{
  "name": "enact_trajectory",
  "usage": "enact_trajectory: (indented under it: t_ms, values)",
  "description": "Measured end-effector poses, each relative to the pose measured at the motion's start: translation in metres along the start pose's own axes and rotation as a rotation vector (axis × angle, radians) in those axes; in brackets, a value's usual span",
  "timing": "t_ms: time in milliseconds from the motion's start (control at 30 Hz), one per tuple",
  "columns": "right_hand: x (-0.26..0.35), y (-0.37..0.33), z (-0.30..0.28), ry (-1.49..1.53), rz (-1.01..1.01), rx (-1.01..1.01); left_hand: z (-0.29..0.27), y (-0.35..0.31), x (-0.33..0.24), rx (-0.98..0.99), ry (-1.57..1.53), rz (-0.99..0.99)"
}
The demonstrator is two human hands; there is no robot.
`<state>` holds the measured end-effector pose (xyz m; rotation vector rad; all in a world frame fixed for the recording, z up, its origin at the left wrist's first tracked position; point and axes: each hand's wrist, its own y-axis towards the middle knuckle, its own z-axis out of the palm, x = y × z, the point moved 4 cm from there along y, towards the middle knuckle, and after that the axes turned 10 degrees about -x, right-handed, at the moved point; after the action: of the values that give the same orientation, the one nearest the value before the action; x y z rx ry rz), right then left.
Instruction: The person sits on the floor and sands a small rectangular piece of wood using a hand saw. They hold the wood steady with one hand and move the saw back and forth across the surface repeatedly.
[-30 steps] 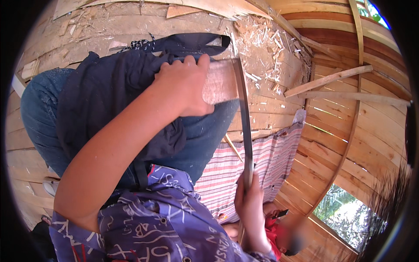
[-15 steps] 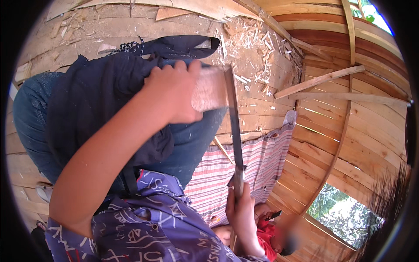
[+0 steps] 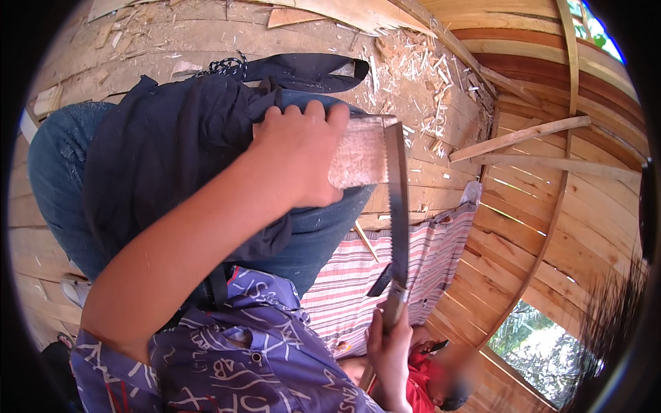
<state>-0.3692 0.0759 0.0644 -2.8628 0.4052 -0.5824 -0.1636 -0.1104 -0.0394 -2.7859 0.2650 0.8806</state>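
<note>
A pale, rough-faced wooden block [image 3: 361, 155] rests across my thighs, over a dark cloth [image 3: 165, 138]. My left hand [image 3: 303, 148] is clamped over it from above, fingers bent round the far edge and thumb on the near side. At its right end lies the long toothed blade of a handsaw [image 3: 398, 199], teeth facing the block. Whether the blade is in a cut or just against the end, I cannot tell. My right hand [image 3: 391, 347], lower right, is closed round the saw's handle [image 3: 394, 308].
Wood chips and shavings [image 3: 437, 96] litter the plank floor [image 3: 158, 41]. A striped cloth [image 3: 344, 275] with a dark flat object [image 3: 379, 281] on it spreads at the right. Close behind my right hand is a person in red [image 3: 420, 378]. Loose battens [image 3: 520, 139] lean by the plank wall [image 3: 537, 227].
The view has shifted, so the scene sits farther right and lower. The block and my left hand have moved slightly right. The saw has tilted, showing more of its teeth.
</note>
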Motion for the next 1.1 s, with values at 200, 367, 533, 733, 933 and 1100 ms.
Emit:
enact_trajectory:
  t_ms: [200, 367, 533, 733, 933, 1100]
  values:
    - [0.026, 0.073, 0.035, -0.001, -0.226, -0.063, 0.002, -0.001, 0.008, -0.065, -0.042, 0.016]
    - [0.021, 0.061, 0.03, -0.011, -0.103, 0.033, -0.002, 0.004, 0.014, -0.017, -0.04, -0.087]
    - [-0.001, -0.001, -0.002, -0.035, 0.089, 0.042, -0.004, 0.004, 0.009, -0.014, -0.07, -0.038]
    - [0.032, 0.094, 0.042, -0.037, -0.242, -0.087, -0.001, 0.005, 0.013, -0.04, -0.073, -0.014]
    - [0.014, 0.015, -0.002, -0.068, -0.063, 0.055, -0.006, 0.004, 0.015, -0.037, -0.032, -0.064]
    - [0.016, 0.039, 0.016, -0.059, -0.145, -0.019, 0.001, 0.002, 0.007, -0.038, -0.084, 0.01]
